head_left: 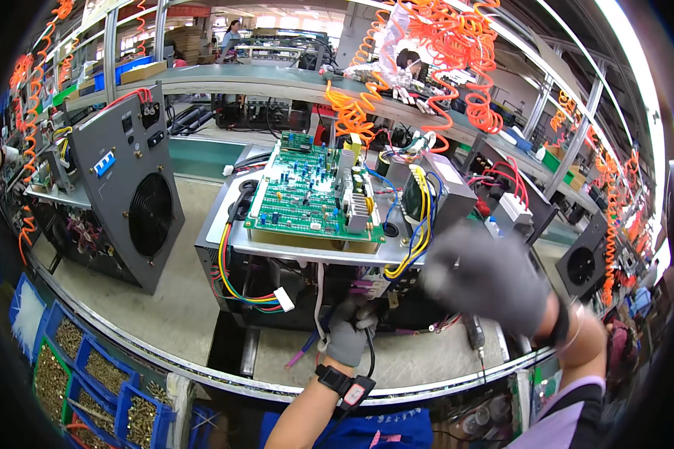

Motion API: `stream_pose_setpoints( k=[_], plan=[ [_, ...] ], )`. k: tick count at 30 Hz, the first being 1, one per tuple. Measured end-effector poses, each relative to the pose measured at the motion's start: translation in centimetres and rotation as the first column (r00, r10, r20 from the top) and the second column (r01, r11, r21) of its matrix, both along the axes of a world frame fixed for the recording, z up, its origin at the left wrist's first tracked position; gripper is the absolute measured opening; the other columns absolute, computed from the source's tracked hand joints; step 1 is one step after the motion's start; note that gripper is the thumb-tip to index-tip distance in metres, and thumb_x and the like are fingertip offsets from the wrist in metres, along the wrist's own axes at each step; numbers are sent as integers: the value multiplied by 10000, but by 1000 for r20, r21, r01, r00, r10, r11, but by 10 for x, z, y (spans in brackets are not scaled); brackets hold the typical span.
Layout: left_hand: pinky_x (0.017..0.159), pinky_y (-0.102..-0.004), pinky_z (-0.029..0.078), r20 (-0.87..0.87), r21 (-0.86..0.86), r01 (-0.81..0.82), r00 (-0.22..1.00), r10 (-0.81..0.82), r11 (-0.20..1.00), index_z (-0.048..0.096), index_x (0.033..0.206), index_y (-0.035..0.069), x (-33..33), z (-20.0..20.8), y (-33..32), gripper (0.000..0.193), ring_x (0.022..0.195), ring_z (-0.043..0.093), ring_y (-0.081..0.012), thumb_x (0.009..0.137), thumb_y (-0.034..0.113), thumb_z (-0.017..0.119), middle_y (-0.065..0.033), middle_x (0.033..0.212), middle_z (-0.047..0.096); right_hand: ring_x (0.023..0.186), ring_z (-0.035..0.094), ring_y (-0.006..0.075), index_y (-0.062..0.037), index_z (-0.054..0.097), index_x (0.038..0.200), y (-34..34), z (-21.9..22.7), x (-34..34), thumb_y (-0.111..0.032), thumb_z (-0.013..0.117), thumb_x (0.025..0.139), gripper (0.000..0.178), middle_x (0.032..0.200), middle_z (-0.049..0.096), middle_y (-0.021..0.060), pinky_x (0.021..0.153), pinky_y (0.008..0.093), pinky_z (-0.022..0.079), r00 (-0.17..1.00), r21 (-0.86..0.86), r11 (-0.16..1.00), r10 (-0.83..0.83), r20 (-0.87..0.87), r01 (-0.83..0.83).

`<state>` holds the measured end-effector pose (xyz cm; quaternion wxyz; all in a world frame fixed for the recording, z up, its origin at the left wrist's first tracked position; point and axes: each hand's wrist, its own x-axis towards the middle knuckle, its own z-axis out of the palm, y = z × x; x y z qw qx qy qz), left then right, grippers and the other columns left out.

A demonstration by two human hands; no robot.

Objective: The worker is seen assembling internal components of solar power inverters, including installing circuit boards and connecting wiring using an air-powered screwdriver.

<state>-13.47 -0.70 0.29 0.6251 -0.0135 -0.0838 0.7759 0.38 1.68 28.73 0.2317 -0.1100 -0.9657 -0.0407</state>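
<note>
In front of me stands an open machine chassis [389, 258] with a green circuit board [299, 198] on its top plate. My left hand [346, 337], in a grey glove, reaches to its lower front. The fingers are curled by the dark interior near purple-sleeved cables [367, 286], closed on something I cannot make out. A pale cable [320, 295] hangs beside that hand. My right hand [490, 278], also gloved, is raised at the chassis's right side, smeared by motion. Yellow and blue wires [421, 239] run down beside it. A white connector [284, 299] dangles from coloured wires at the front left.
A grey panel unit with a fan [150, 213] stands at left, another unit [584, 258] at far right. Blue bins [138, 415] of small brass-coloured parts sit at lower left. A power screwdriver [475, 335] is near the front edge. Orange coiled hoses [457, 45] hang overhead.
</note>
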Motion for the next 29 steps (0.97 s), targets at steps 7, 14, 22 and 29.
stream_pose_setpoints(
  k=[7, 14, 22, 29],
  plan=[
    [419, -194, 353, 206, 144, 45, 976, -75, 989, 552, 890, 10, -2, -2, -1, 84, 581, 462, -109, 870, 91, 555, -61, 727, 525, 805, 632, 299, -42, 518, 1190, -36, -196, 27, -389, 597, 866, 481, 899, 633, 151, 642, 397, 502, 944, -677, 661, -176, 279, 323],
    [718, -336, 465, 64, -72, -4, 998, 9, 997, 557, 1053, 21, 7, 25, -23, 204, 800, 538, -188, 872, 103, 605, -68, 907, 584, 590, 516, 43, -26, 547, 1179, -73, -246, 43, -262, 484, 957, 330, 702, 567, -5, 512, 200, 411, 974, -936, -316, -207, -91, -154],
    [511, -192, 379, -39, -88, -14, 999, 10, 996, 574, 1030, 94, 10, 18, -32, 176, 671, 464, -97, 878, 44, 502, -17, 849, 559, 593, 443, 32, -7, 591, 1123, -65, -261, 42, -159, 529, 926, 256, 695, 497, -39, 519, 208, 375, 914, -932, -275, -388, -118, -237],
    [505, -200, 410, 185, 104, -60, 982, 40, 993, 549, 924, 6, 7, 11, -8, 82, 586, 422, -104, 860, 47, 581, -49, 751, 507, 613, 505, 49, -3, 591, 1113, -31, -276, 26, -132, 536, 917, 241, 745, 557, -2, 557, 217, 432, 856, -980, -60, -499, -134, -188]
  ],
)
